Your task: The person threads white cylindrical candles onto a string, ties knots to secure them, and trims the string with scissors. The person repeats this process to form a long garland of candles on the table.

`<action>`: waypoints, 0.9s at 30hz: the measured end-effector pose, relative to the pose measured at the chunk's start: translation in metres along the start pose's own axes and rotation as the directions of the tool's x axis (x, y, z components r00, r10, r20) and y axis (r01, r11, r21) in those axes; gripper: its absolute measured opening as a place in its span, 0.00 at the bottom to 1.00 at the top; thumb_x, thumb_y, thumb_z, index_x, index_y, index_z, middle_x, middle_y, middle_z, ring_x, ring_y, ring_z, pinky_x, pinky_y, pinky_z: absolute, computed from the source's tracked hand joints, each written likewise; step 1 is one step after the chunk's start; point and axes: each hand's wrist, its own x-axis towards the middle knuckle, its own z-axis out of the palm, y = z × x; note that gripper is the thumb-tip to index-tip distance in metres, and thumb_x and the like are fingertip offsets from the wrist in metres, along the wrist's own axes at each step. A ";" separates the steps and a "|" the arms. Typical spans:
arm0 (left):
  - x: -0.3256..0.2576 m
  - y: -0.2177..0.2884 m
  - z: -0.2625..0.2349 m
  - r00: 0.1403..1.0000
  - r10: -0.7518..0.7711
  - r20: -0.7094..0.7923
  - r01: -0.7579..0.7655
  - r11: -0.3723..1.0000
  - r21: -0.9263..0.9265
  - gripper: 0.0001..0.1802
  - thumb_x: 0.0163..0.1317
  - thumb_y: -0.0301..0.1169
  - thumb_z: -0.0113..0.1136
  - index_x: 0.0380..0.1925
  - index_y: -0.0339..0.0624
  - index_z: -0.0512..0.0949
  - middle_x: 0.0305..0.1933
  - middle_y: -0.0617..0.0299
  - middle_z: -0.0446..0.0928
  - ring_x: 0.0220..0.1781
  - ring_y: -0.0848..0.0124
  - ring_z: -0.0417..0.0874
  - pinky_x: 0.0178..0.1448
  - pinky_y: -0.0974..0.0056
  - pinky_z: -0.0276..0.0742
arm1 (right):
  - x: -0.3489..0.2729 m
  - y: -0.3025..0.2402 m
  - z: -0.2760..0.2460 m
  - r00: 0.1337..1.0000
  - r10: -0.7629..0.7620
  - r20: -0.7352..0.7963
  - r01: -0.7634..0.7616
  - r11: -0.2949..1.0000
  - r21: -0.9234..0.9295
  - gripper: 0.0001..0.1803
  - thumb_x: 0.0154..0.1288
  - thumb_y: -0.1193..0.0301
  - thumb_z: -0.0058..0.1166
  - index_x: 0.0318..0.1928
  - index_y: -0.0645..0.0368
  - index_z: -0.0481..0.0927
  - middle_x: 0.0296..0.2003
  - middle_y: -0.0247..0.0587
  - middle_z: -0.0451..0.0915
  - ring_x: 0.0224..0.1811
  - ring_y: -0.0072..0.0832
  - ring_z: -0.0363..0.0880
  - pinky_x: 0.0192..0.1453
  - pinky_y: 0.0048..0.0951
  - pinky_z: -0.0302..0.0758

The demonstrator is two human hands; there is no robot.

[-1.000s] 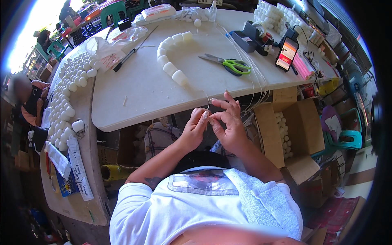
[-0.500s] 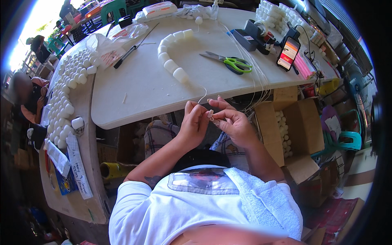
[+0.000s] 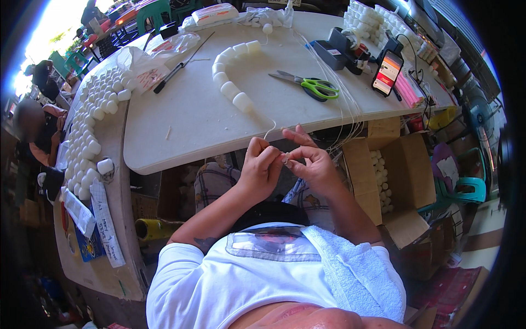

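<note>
My left hand and my right hand meet just below the near edge of the white table. Both pinch a thin clear string between thumb and fingertips. The string runs up onto the table to a curved chain of white cylinder pieces. What sits between my fingertips is too small to make out.
Green-handled scissors, a black pen, a phone on a stand and a black tape dispenser lie on the table. Several loose white cylinders fill the left table. An open cardboard box stands at my right. A person sits far left.
My hands have drawn closer together and slightly downward; my right fingers, spread a second ago, are now curled onto the string beside my left fingertips.
</note>
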 end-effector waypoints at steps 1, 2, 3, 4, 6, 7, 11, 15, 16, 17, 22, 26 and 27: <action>0.000 -0.001 0.000 1.000 -0.006 -0.004 0.006 1.000 0.025 0.04 0.57 0.22 0.61 0.30 0.38 0.75 0.33 0.53 0.68 0.37 0.57 0.70 0.38 0.58 0.68 | 0.000 0.000 0.001 0.998 -0.058 -0.025 0.056 0.994 -0.092 0.05 0.56 0.73 0.65 0.35 0.55 0.85 0.65 0.39 0.70 0.77 0.42 0.43 0.76 0.45 0.44; 0.000 -0.002 -0.001 1.000 0.000 -0.004 0.000 0.999 0.045 0.04 0.57 0.22 0.61 0.30 0.38 0.75 0.33 0.53 0.68 0.37 0.57 0.70 0.38 0.58 0.68 | 0.000 0.000 0.003 0.993 -0.105 -0.054 0.093 0.978 -0.188 0.04 0.55 0.73 0.64 0.33 0.55 0.85 0.64 0.39 0.70 0.77 0.44 0.44 0.76 0.46 0.44; 0.001 -0.003 -0.001 1.000 -0.005 -0.003 0.005 0.998 0.062 0.04 0.57 0.22 0.61 0.30 0.38 0.75 0.33 0.53 0.69 0.37 0.57 0.70 0.38 0.57 0.69 | 0.000 0.000 0.004 0.983 -0.168 -0.076 0.139 0.945 -0.295 0.04 0.54 0.74 0.63 0.32 0.55 0.84 0.64 0.38 0.71 0.77 0.46 0.45 0.76 0.47 0.45; 0.001 -0.003 -0.001 1.000 -0.003 -0.001 0.003 0.997 0.075 0.04 0.58 0.23 0.61 0.30 0.38 0.75 0.33 0.53 0.69 0.36 0.57 0.71 0.38 0.57 0.69 | -0.001 -0.001 0.005 0.967 -0.239 -0.092 0.182 0.893 -0.412 0.03 0.53 0.74 0.62 0.31 0.55 0.84 0.64 0.38 0.71 0.76 0.47 0.45 0.76 0.48 0.45; 0.001 -0.004 -0.002 1.000 -0.026 -0.005 0.026 0.995 0.098 0.04 0.58 0.24 0.61 0.29 0.38 0.75 0.33 0.53 0.69 0.36 0.56 0.71 0.38 0.56 0.69 | -0.001 -0.001 0.006 0.958 -0.274 -0.083 0.196 0.839 -0.507 0.04 0.52 0.75 0.61 0.30 0.55 0.82 0.63 0.38 0.71 0.76 0.49 0.46 0.75 0.49 0.47; 0.001 -0.005 -0.003 0.999 -0.039 -0.002 0.040 0.996 0.084 0.04 0.59 0.24 0.61 0.29 0.38 0.75 0.33 0.53 0.69 0.35 0.56 0.71 0.38 0.56 0.69 | -0.001 -0.001 0.005 0.953 -0.294 -0.077 0.203 0.804 -0.558 0.04 0.51 0.75 0.61 0.30 0.55 0.82 0.63 0.39 0.72 0.76 0.50 0.46 0.75 0.50 0.48; 0.005 -0.008 -0.010 0.983 -0.175 -0.048 0.176 0.984 0.018 0.04 0.60 0.25 0.61 0.30 0.37 0.76 0.33 0.53 0.69 0.35 0.56 0.72 0.38 0.57 0.69 | 0.001 -0.006 -0.001 0.938 -0.332 -0.102 0.194 0.745 -0.638 0.05 0.52 0.76 0.60 0.33 0.57 0.81 0.62 0.40 0.73 0.75 0.50 0.49 0.74 0.52 0.50; 0.005 -0.009 -0.013 0.992 -0.117 0.044 0.116 0.993 0.010 0.03 0.60 0.25 0.61 0.30 0.37 0.77 0.33 0.53 0.69 0.35 0.57 0.72 0.38 0.59 0.70 | 0.000 -0.016 -0.007 0.976 -0.156 -0.155 0.092 0.929 -0.358 0.09 0.55 0.73 0.63 0.38 0.57 0.81 0.57 0.41 0.75 0.67 0.43 0.64 0.72 0.52 0.53; 0.004 -0.008 -0.011 0.992 -0.116 0.046 0.116 0.993 0.005 0.03 0.60 0.25 0.61 0.30 0.37 0.77 0.33 0.53 0.69 0.35 0.57 0.72 0.38 0.59 0.70 | -0.001 -0.018 -0.006 0.986 -0.113 -0.124 0.072 0.954 -0.291 0.10 0.56 0.72 0.63 0.40 0.57 0.81 0.55 0.41 0.76 0.65 0.40 0.69 0.72 0.51 0.54; 0.003 -0.006 -0.009 0.992 -0.113 0.048 0.113 0.994 -0.001 0.03 0.60 0.25 0.61 0.30 0.38 0.77 0.33 0.53 0.69 0.35 0.57 0.72 0.38 0.59 0.70 | -0.001 -0.020 -0.005 0.988 -0.136 -0.071 0.098 0.916 -0.389 0.11 0.57 0.72 0.63 0.41 0.57 0.81 0.52 0.41 0.77 0.60 0.38 0.72 0.71 0.50 0.56; 0.004 -0.004 -0.007 0.993 -0.095 0.068 0.097 0.995 -0.021 0.03 0.60 0.25 0.60 0.31 0.37 0.77 0.33 0.53 0.69 0.35 0.56 0.72 0.38 0.59 0.70 | 0.006 -0.018 0.000 0.948 -0.270 0.170 0.317 0.729 -0.607 0.10 0.59 0.73 0.61 0.42 0.58 0.79 0.37 0.39 0.80 0.43 0.34 0.78 0.68 0.50 0.61; 0.002 -0.006 -0.018 0.982 -0.121 0.143 0.124 0.992 -0.010 0.03 0.61 0.24 0.60 0.30 0.36 0.76 0.31 0.52 0.68 0.34 0.56 0.72 0.37 0.58 0.69 | 0.007 -0.014 -0.001 0.909 -0.368 0.198 0.401 0.639 -0.656 0.06 0.60 0.73 0.60 0.37 0.56 0.78 0.33 0.37 0.78 0.40 0.34 0.78 0.68 0.51 0.60; 0.001 -0.006 -0.019 0.978 -0.129 0.164 0.131 0.991 -0.005 0.03 0.61 0.24 0.59 0.29 0.36 0.76 0.30 0.52 0.68 0.34 0.56 0.72 0.37 0.58 0.69 | 0.006 -0.013 -0.002 0.907 -0.368 0.205 0.404 0.624 -0.669 0.05 0.60 0.73 0.60 0.36 0.56 0.77 0.32 0.37 0.78 0.40 0.34 0.78 0.68 0.52 0.60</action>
